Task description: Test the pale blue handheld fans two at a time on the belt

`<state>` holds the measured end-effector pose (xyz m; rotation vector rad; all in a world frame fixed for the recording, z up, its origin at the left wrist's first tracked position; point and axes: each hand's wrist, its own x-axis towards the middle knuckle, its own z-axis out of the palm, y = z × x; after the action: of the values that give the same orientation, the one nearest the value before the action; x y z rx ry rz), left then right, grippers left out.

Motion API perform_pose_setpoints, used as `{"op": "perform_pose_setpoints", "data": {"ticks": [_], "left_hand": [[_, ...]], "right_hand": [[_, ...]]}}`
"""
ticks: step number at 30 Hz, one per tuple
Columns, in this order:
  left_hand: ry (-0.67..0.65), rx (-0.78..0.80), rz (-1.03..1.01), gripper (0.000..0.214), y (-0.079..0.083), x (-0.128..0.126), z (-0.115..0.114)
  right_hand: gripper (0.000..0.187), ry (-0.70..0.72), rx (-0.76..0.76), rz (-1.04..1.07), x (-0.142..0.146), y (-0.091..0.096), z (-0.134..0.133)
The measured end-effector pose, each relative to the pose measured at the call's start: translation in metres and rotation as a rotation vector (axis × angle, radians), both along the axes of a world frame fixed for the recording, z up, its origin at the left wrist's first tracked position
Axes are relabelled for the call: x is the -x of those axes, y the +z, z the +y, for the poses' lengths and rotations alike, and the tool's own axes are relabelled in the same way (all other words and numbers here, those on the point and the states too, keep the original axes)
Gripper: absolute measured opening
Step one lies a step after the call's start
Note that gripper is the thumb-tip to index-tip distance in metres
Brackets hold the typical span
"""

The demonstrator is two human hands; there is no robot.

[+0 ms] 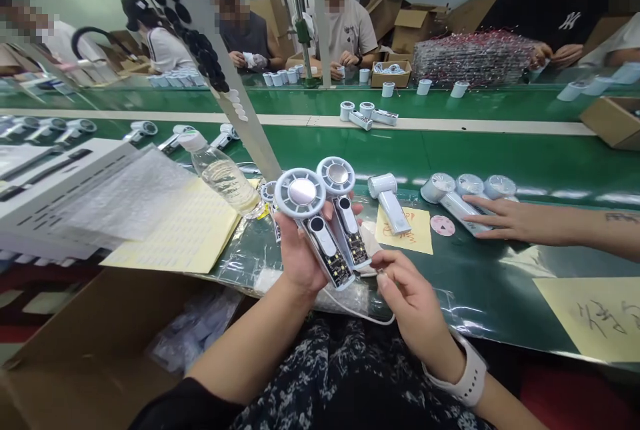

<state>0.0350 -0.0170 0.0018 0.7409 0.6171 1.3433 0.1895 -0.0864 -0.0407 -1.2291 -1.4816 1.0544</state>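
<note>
My left hand (300, 257) is shut around two handheld fans with white round heads and silver centres. Their clear handles show circuit boards. The nearer fan (325, 247) overlaps the other fan (347, 223). My right hand (407, 297) is pinched close to the handle ends, and whatever lies between its fingertips is too small to tell. A thin white cable (353, 307) loops below it. On the right, another person's hand (515, 220) rests on a row of similar fans (465, 207), apart from mine.
A green conveyor table (500, 283) runs across the view, with more fans along it. A water bottle (223, 177) and yellow paper sheets (175, 230) lie to my left, and an open cardboard box (95, 343) sits below them. Co-workers (347, 30) sit beyond a second belt.
</note>
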Motion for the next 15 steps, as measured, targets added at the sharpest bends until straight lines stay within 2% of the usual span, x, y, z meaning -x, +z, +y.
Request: {"op": "perform_pose_setpoints", "data": {"ticks": [3,6,8,11,13,15], "left_hand": [[-0.039,0.03,-0.029,0.068,0.001,0.001,-0.004],[-0.095,0.041,-0.103,0.066,0.001,0.0,-0.008],[-0.123,0.043,-0.143,0.065,0.001,0.0,-0.009],[-0.14,0.024,-0.175,0.065,0.001,0.001,-0.011],[-0.14,0.011,-0.199,0.065,0.0,0.003,-0.011],[-0.118,0.007,-0.229,0.064,-0.001,0.005,-0.01]], "right_hand": [[0.02,-0.077,-0.028,-0.257,-0.005,-0.01,0.012],[0.028,-0.17,-0.186,-0.509,-0.004,-0.025,0.032],[0.026,-0.161,-0.25,-0.576,0.0,-0.033,0.044],[0.014,-0.121,-0.293,-0.562,0.003,-0.033,0.053],[0.017,-0.135,-0.331,-0.485,0.002,-0.02,0.05],[0.016,-0.108,-0.364,-0.297,0.0,0.0,0.041]]}}
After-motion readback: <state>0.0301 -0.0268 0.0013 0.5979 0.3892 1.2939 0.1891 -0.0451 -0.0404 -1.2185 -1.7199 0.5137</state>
